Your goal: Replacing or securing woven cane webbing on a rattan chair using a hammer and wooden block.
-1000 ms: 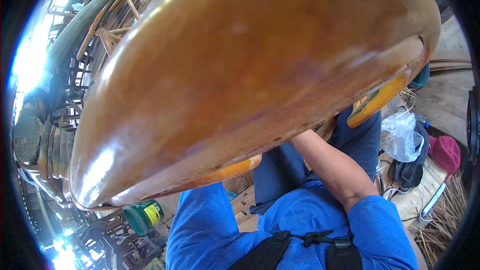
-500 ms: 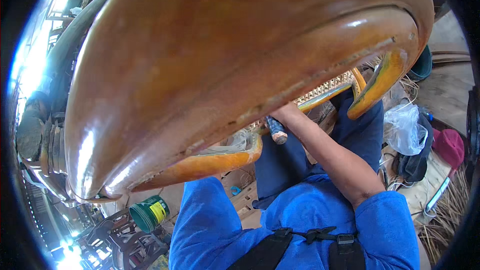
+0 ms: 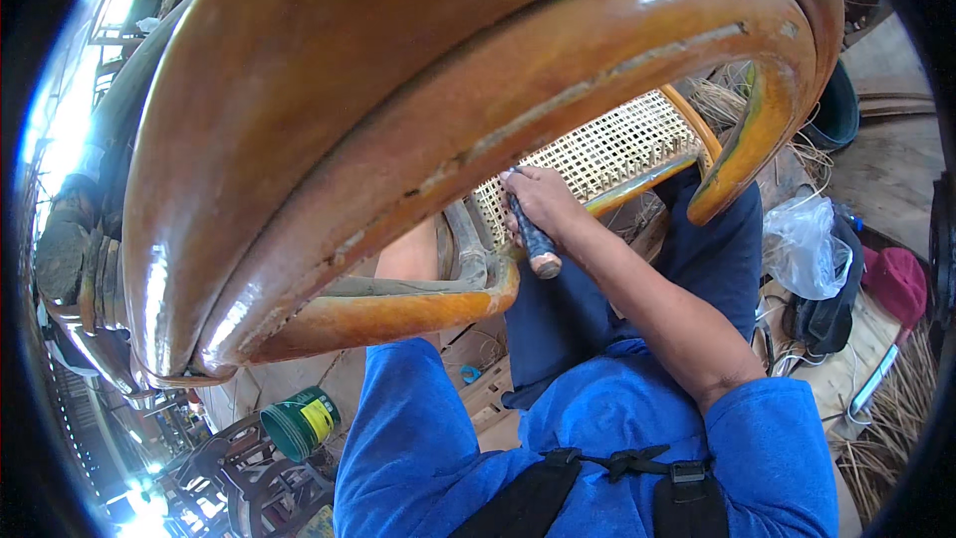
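Chair frame (image 3: 329, 130) lifted; right hand (image 3: 543, 201) grips tool (image 3: 535, 239); green can (image 3: 299, 422) below.

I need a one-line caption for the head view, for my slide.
Right hand grips a dark-handled tool against woven cane webbing inside a curved, glossy wooden chair frame.

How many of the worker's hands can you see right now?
1. The right hand holds a dark tool handle against the woven cane seat. The left hand is hidden behind the wooden chair frame.
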A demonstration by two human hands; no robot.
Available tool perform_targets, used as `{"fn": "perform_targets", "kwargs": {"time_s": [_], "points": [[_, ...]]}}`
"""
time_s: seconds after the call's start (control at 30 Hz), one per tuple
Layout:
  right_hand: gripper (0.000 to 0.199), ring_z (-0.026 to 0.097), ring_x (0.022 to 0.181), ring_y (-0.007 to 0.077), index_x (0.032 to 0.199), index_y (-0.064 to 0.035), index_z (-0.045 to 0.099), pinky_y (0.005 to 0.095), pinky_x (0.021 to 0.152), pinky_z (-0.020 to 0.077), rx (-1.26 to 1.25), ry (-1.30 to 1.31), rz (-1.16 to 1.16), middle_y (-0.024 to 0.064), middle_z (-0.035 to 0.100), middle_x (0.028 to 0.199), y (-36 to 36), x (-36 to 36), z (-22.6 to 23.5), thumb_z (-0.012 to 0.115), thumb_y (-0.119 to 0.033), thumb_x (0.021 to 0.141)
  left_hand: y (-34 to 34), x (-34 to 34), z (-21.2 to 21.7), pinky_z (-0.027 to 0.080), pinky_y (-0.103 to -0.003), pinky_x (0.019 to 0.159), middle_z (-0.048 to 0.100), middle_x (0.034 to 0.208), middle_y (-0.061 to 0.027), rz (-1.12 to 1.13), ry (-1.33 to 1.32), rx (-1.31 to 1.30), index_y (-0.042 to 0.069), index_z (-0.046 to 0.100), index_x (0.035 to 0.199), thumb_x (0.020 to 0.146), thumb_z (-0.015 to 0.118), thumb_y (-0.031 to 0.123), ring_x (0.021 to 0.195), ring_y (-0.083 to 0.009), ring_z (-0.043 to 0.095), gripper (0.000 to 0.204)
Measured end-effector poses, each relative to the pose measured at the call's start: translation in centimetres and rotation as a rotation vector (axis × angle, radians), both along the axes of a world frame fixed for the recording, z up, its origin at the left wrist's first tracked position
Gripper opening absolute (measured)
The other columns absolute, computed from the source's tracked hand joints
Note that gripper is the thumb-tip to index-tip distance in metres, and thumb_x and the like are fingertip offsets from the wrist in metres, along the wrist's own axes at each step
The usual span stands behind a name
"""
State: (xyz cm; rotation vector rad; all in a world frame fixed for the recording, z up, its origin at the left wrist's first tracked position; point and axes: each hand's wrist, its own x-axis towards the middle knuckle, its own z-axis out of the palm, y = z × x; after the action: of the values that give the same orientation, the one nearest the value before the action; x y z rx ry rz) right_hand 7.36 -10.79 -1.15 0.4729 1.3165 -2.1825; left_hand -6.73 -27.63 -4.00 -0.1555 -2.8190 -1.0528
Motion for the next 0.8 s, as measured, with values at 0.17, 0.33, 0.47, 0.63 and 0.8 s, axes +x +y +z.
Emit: {"fn": "perform_targets", "kwargs": {"time_s": [0.17,0.33,0.47,0.63,0.8], "points": [[0.021,0.052,0.045,0.0161,0.073,0.0015,0.052,0.0301,0.041,0.0440,0.043,0.037,0.118,0.0065,0.051,0.059,0.7,0.0,1.3,0.049,-0.017,0.083,-0.5,0.1,-0.7,0.046,-0.038,0.067,0.054,0.079,-0.0163,-0.020,0.227,-0.151,0.007,0.046,0.103,0.082,0.049,0.012,0.073,-0.0251,0.059,0.022],[0.022,0.051,0.044,0.0155,0.071,0.0001,0.050,0.0306,0.041,0.0425,0.072,0.130,0.032,0.0054,0.049,0.058,1.7,1.4,2.0,0.049,-0.018,0.083,-1.1,0.8,2.3,0.045,-0.036,0.072,0.051,0.084,-0.0126,0.196,-0.257,0.297,0.005,0.046,0.104,0.083,0.048,0.009,0.072,-0.0235,0.053,0.021],[0.022,0.051,0.043,0.0156,0.072,0.0007,0.050,0.0307,0.041,0.0423,0.120,0.097,0.065,0.0055,0.049,0.059,2.7,1.9,2.1,0.050,-0.018,0.084,1.3,0.1,5.5,0.044,-0.035,0.074,0.050,0.083,-0.0123,0.414,-0.583,0.460,0.005,0.045,0.104,0.083,0.048,0.009,0.078,-0.0223,0.052,0.021],[0.022,0.052,0.043,0.0157,0.072,0.0005,0.050,0.0307,0.040,0.0420,0.131,0.109,0.062,0.0059,0.050,0.059,2.6,2.3,2.3,0.050,-0.018,0.085,1.6,3.6,2.0,0.047,-0.037,0.068,0.052,0.083,-0.0132,0.019,0.027,0.149,0.005,0.045,0.106,0.083,0.049,0.011,0.069,-0.0238,0.057,0.024],[0.020,0.050,0.042,0.0123,0.080,-0.0034,0.051,0.0281,0.036,0.0439,0.073,0.015,0.070,0.0039,0.050,0.062,1.8,2.1,2.2,0.047,-0.021,0.090,0.0,2.4,-1.0,0.048,-0.039,0.060,0.054,0.082,-0.0132,0.014,-0.110,0.051,0.006,0.044,0.108,0.084,0.050,0.012,0.055,-0.0259,0.057,0.025]]}}
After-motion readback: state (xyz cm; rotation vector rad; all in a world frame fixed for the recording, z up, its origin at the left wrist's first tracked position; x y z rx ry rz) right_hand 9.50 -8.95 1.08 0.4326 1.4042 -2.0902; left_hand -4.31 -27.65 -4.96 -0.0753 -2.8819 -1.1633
